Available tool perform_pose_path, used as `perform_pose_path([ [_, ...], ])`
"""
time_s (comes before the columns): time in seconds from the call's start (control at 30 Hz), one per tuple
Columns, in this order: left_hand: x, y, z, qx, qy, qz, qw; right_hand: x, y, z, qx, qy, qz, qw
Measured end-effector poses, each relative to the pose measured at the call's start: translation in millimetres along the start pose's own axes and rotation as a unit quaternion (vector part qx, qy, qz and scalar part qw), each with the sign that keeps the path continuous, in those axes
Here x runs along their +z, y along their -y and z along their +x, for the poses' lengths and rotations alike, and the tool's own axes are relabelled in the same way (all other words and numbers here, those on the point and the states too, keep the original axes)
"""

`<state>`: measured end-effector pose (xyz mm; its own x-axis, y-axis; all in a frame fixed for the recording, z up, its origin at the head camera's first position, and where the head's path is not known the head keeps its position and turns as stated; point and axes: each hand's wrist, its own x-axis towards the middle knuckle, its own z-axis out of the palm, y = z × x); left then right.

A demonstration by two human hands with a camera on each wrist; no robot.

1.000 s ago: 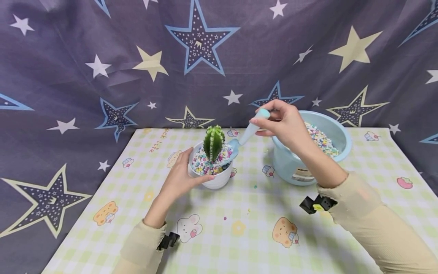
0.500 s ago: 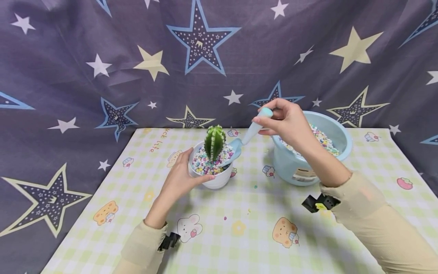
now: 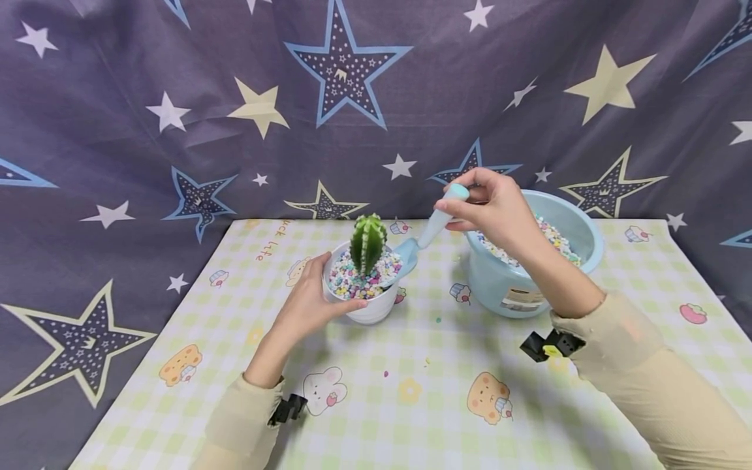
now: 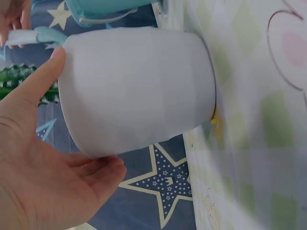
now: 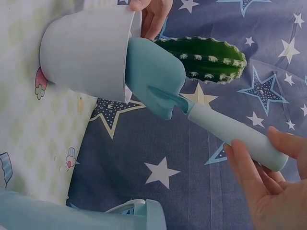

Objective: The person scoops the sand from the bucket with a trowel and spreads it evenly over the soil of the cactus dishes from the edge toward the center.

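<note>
A green cactus (image 3: 368, 245) stands in a white flowerpot (image 3: 371, 309) filled with small multicoloured pebbles (image 3: 346, 277). My left hand (image 3: 309, 303) grips the pot from its left side, thumb and fingers spread round the rim. With my right hand (image 3: 493, 210) I pinch the end of the handle of a light blue trowel (image 3: 435, 225). Its blade (image 5: 156, 74) slants down over the pot's right rim, its tip at the pebbles beside the cactus. In the left wrist view the pot's wall (image 4: 139, 86) hides most of the trowel.
A light blue bucket (image 3: 499, 287) holding more coloured pebbles (image 3: 552, 238) stands to the right, partly behind my right forearm. A few stray pebbles (image 3: 386, 374) lie on the checked tablecloth (image 3: 435, 418). A dark star-patterned curtain (image 3: 364, 156) hangs along the table's back edge.
My right hand has shifted slightly to the right, drawing the trowel blade a little back toward the pot's right rim. My left hand and the pot have stayed in place.
</note>
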<state>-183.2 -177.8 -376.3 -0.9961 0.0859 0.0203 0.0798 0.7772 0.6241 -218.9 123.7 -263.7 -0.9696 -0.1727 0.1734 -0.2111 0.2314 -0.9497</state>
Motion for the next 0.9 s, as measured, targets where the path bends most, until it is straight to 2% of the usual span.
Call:
perform_pose_path([
  [0.23, -1.5, 2.5, 3.5, -0.004, 0.018, 0.001, 0.9998, 0.6, 5, 6, -0.003, 0.003, -0.035, 0.999],
  [0.63, -1.2, 1.6, 3.5, -0.007, 0.018, -0.001, 0.9998, 5.0, 20, 16, -0.052, 0.011, -0.104, 0.993],
  [0.9, -1.5, 1.5, 3.6, -0.009, 0.017, 0.002, 0.9998, 12.8, 22, 15, -0.07, 0.02, -0.102, 0.992],
])
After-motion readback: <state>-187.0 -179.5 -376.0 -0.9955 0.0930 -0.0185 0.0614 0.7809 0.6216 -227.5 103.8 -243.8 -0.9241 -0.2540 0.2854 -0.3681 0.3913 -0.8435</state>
